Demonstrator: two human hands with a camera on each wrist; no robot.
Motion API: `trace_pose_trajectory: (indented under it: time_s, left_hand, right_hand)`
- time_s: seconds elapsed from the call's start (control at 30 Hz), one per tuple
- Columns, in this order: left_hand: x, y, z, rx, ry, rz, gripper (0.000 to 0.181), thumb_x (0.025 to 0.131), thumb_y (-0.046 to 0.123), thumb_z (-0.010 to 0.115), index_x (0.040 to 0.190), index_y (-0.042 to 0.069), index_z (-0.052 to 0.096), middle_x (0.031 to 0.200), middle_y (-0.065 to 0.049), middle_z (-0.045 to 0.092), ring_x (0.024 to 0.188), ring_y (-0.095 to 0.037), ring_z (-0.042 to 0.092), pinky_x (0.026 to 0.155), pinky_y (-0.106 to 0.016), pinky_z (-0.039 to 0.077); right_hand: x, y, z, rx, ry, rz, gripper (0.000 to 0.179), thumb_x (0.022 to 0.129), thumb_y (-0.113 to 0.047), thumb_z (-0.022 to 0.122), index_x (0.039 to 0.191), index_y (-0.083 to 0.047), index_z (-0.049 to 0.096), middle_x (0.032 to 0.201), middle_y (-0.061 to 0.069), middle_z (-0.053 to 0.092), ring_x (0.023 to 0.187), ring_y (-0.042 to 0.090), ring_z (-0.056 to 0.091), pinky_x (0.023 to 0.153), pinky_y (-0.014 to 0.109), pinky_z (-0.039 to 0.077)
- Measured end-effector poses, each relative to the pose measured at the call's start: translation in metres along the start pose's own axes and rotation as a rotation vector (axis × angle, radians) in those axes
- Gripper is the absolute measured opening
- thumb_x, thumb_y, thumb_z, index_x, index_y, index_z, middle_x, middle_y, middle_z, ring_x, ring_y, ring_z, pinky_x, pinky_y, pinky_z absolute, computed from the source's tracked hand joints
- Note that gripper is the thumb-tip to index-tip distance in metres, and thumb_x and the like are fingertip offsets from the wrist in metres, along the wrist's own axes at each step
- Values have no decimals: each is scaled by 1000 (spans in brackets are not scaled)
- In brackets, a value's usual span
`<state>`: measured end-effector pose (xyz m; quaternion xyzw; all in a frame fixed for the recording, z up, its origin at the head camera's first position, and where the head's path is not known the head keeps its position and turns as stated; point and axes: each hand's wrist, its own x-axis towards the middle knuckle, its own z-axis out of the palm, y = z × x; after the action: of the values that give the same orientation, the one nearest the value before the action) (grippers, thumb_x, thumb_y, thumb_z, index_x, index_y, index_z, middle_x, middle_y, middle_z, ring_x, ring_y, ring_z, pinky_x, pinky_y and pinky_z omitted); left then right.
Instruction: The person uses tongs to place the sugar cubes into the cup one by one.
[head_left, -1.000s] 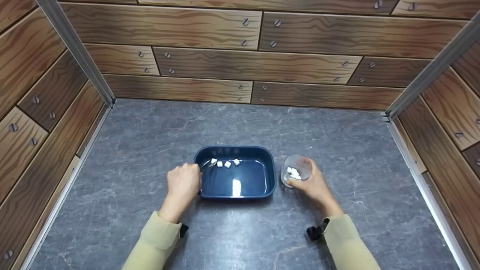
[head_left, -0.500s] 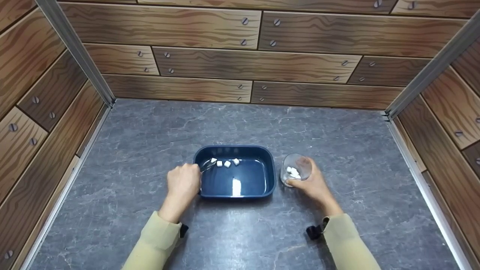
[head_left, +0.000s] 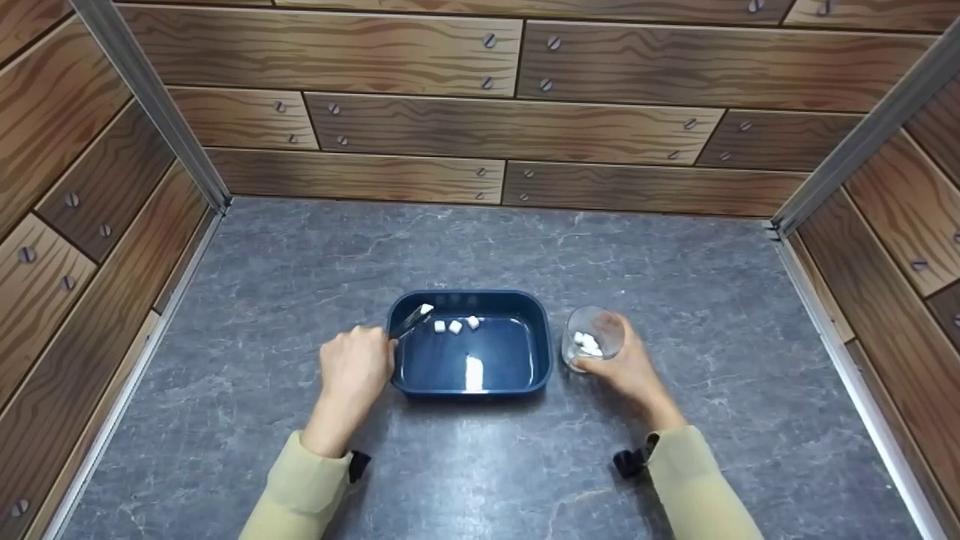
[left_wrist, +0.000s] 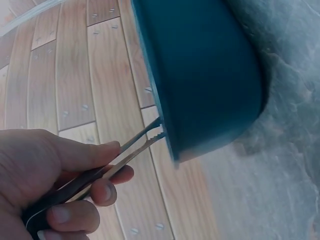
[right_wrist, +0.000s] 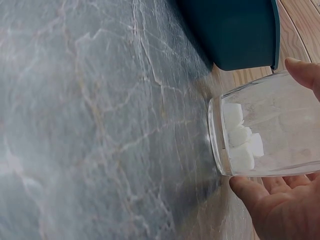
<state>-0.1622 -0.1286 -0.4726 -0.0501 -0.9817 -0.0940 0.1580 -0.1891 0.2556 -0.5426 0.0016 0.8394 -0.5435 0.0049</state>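
Since the earlier frame, the left hand [head_left: 355,367] had drawn outward, raising a cube [head_left: 427,308] off the floor of the tray [head_left: 450,367]. That tray sat on the bench [head_left: 225,375]; just beside it, the right hand [head_left: 631,373] curled round the glass [right_wrist: 290,125], with cubes inside. Left-hand fingers pinched the tweezers [head_left: 409,323], nearly closed, cube at their tips; three loose cubes [head_left: 455,327] lay below. Lifting out seemed the step; next called for steady squeeze.

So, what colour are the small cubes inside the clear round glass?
White cubes, showing best in the right wrist view.
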Motion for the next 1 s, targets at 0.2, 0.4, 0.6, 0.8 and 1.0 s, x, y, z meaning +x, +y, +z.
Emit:
trace_pose_trajectory:
  time_s: [0.2, 0.4, 0.6, 0.8, 1.0]
  left_hand:
    - [-4, 10, -7, -31, 64, 78, 23, 86, 24, 75, 71, 8, 70, 62, -7, 62, 52, -38, 61, 41, -49, 44]
    - [-8, 29, -10, -91, 153, 203, 20, 85, 24, 76, 73, 10, 70, 60, -2, 57, 45, -32, 57, 37, -44, 41]
    - [-8, 51, -13, -145, 175, 309, 21, 86, 25, 76, 72, 10, 69, 61, 0, 58, 43, -26, 54, 36, -38, 39]
    - [-4, 72, -15, -171, 163, 367, 23, 87, 25, 74, 70, 12, 67, 60, 2, 57, 43, -23, 53, 36, -35, 37]
    - [0, 94, -12, -155, 156, 424, 21, 88, 27, 74, 73, 13, 70, 62, 3, 59, 44, -19, 53, 36, -32, 37]
  right_hand:
    - [0, 1, 1, 1, -1, -14, 91, 68, -6, 89, 140, 8, 35, 140, 26, 46, 132, 38, 40, 113, 44, 23]
    - [3, 8, 1, -33, 14, -26, 89, 67, -8, 89, 138, 6, 38, 139, 25, 48, 131, 36, 42, 111, 43, 25]
    - [3, 8, 1, -46, 19, -22, 89, 67, -9, 90, 138, 6, 38, 139, 24, 48, 130, 35, 43, 111, 42, 25]
    - [3, 9, 1, -30, 18, -12, 90, 67, -9, 90, 139, 7, 37, 139, 24, 48, 131, 36, 42, 111, 43, 25]
    - [4, 8, 1, -36, 19, -17, 91, 67, -10, 90, 139, 7, 38, 139, 25, 48, 131, 36, 41, 112, 45, 24]
